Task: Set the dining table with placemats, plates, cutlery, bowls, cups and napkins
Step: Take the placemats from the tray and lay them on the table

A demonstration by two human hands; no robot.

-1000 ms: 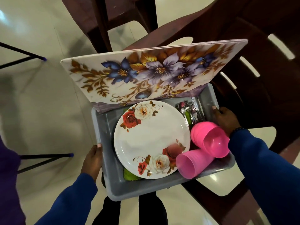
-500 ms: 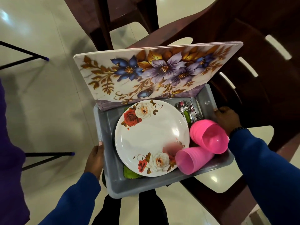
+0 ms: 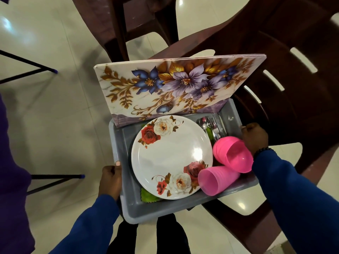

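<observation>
At frame centre, left hand [image 3: 110, 177] and right hand [image 3: 255, 137] each grip opposite rims of the grey rectangular plastic tub [image 3: 165, 209] holding a white rose-patterned round plate [image 3: 170, 158], two pink plastic cups [image 3: 233, 153] and flowered placemats [image 3: 174, 87].

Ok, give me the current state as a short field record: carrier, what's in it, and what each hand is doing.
carrier: grey plastic tub, held above the floor beside a dark brown plastic chair
placemats: floral placemats, a stack standing on edge against the tub's far wall
plates: rose-patterned plates, lying flat in the tub
cups: two pink cups on their sides, right of the plates
cutlery: spoons and forks, far right corner
left hand: grips the tub's left rim
right hand: grips the right rim
</observation>
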